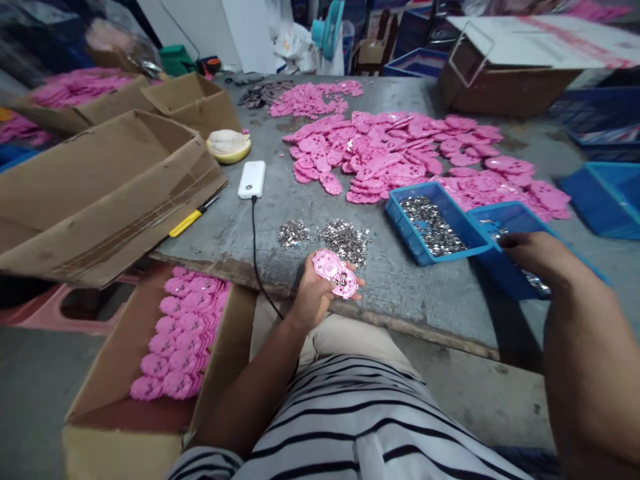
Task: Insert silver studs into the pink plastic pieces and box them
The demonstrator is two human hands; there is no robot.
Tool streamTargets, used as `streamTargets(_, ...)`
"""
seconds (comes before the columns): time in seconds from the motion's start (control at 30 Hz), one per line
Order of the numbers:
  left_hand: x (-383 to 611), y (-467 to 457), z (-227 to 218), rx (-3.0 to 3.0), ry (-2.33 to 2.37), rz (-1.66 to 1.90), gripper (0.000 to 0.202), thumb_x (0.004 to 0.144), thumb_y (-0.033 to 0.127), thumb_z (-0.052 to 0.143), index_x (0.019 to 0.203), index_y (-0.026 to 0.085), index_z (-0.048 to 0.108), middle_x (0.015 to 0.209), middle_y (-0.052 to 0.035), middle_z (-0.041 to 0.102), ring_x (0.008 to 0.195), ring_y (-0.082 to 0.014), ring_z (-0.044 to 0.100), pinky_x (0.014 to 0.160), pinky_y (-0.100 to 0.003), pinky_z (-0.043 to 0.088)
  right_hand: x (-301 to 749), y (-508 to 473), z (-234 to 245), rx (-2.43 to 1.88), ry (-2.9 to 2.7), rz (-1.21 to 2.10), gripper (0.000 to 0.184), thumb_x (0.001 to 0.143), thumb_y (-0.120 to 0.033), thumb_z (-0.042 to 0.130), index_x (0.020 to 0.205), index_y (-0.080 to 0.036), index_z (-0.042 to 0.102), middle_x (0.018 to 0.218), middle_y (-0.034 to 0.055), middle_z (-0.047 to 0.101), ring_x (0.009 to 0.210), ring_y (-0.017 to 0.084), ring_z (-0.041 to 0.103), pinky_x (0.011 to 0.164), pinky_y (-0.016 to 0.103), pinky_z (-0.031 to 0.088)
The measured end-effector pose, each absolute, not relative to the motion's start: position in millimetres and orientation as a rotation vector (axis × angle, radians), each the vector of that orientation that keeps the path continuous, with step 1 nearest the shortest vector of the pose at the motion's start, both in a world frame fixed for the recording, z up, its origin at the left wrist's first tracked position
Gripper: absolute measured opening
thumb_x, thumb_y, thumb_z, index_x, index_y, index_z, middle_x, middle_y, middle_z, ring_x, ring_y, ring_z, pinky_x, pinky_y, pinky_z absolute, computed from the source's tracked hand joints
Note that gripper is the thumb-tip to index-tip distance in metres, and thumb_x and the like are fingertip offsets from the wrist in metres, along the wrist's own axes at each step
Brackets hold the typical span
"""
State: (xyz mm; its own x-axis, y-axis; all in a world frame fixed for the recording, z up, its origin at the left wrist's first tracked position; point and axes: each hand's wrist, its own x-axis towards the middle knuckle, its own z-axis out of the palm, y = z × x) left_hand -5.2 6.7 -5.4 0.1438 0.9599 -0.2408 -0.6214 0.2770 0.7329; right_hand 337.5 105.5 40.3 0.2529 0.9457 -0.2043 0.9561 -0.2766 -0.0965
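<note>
My left hand is closed round a pink plastic panel, held just over the table's front edge. The panel has small holes, and some metal bits show near its lower end. My right hand reaches into the right blue tray, which holds small shiny metal parts; its fingertips are partly hidden, so whether they pinch a part does not show. Left of it stands another blue tray full of similar metal parts. Two small heaps of metal parts lie on the tabletop beyond my left hand.
A large pile of pink panels covers the table's back. At left are a white power bank with a black cable, a yellow-handled cutter and an open cardboard box. Below, another box holds stacked pink panels.
</note>
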Motion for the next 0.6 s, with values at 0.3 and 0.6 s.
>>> streamTargets(0.3, -6, 7, -20, 0.627, 0.797, 1.04, 0.06, 0.065, 0.021, 0.071, 0.117, 0.021, 0.041, 0.101, -0.0086, 0.069, 0.088, -0.0262, 0.071, 0.066, -0.034, 0.056, 304, 99, 53, 2.4, 1.74, -0.449, 0.014, 0.083, -0.02, 0.056, 0.085, -0.012, 0.067, 0.088, 0.0154, 0.068, 0.07, 0.018, 0.057, 0.063, 0.029, 0.039)
streamTargets(0.6, -2, 6, -19, 0.582, 0.838, 1.067, 0.049, 0.067, 0.023, 0.072, 0.111, 0.019, 0.049, 0.096, -0.0077, 0.069, 0.09, -0.0257, 0.07, 0.068, -0.034, 0.057, 309, 96, 41, 2.381, 1.765, -0.327, 0.017, 0.079, -0.023, 0.054, 0.08, -0.02, 0.071, 0.083, 0.0109, 0.07, 0.076, 0.024, 0.065, 0.058, 0.027, 0.04)
